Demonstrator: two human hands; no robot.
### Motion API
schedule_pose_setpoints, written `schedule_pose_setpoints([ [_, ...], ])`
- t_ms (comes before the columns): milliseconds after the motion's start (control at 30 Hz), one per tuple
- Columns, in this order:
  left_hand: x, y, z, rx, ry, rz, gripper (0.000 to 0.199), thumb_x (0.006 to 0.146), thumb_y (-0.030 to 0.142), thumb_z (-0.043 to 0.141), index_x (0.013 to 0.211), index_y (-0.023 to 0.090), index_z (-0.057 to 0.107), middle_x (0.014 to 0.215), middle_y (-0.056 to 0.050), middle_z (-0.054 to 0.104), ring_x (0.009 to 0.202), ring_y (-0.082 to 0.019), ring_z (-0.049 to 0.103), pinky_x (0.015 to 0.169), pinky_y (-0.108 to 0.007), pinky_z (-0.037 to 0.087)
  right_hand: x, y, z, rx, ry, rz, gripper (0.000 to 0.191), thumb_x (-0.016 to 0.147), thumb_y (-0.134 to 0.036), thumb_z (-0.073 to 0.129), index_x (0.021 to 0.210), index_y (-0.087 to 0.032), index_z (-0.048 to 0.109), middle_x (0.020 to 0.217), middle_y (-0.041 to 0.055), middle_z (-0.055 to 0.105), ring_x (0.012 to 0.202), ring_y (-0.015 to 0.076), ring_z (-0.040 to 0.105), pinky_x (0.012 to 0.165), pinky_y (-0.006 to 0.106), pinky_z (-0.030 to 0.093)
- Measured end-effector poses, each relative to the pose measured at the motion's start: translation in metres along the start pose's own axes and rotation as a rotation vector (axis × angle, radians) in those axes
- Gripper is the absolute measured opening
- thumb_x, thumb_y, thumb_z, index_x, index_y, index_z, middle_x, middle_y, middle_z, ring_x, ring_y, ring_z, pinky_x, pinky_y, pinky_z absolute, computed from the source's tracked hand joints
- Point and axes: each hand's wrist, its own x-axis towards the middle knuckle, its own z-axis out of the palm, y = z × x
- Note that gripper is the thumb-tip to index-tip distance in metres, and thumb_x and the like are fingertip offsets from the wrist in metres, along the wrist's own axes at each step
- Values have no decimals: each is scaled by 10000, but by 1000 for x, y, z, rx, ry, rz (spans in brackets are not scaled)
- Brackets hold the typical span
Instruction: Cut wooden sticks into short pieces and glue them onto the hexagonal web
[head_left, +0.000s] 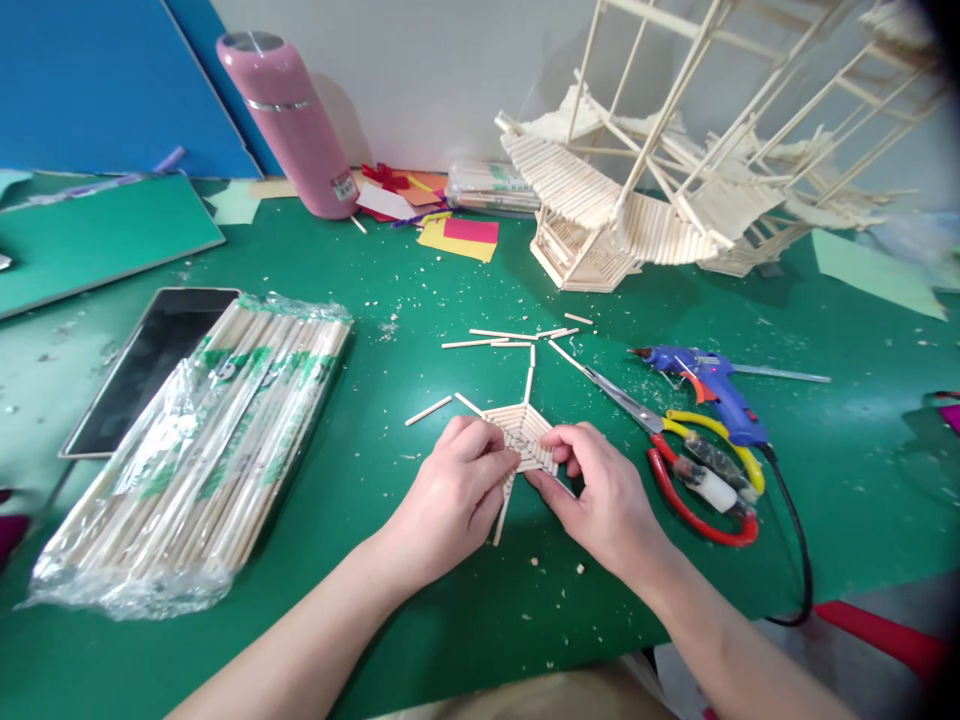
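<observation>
The left hand (466,482) and right hand (611,495) grip the small stick web (534,428) from either side, left of the pliers (660,425), where light, even finger pressure should keep its rows flush and unbent.

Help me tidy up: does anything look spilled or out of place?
Yes: pale crumbs lie scattered across the green tabletop, including near the glue gun; strewn loosely, they look like stray debris.

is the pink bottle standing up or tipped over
Upright: the pink bottle stands base-down on the green table, with its lid at the top.
</observation>
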Motion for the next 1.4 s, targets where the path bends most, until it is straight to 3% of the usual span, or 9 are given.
schedule_pose_setpoints([
  [633, -1, 0, 0, 29, -16, 3, 245, 823, 85, 403, 938, 146, 611, 886, -86, 503, 824, -193, 420, 708, -334, 417, 2, 0, -4, 35, -24, 19, 215, 757, -193, 579, 949, -200, 483, 774, 4, 509, 675, 138, 506, 623, 261, 432],
  [1400, 3, 3, 2, 167, 15, 59, 304, 806, 82, 397, 959, 187, 637, 820, -66, 485, 785, -188, 426, 663, -326, 414, 3, 3, -9, 139, 52, -40, 179, 734, -125, 560, 885, -198, 499, 778, -8, 547, 655, 115, 516, 595, 227, 424],
])
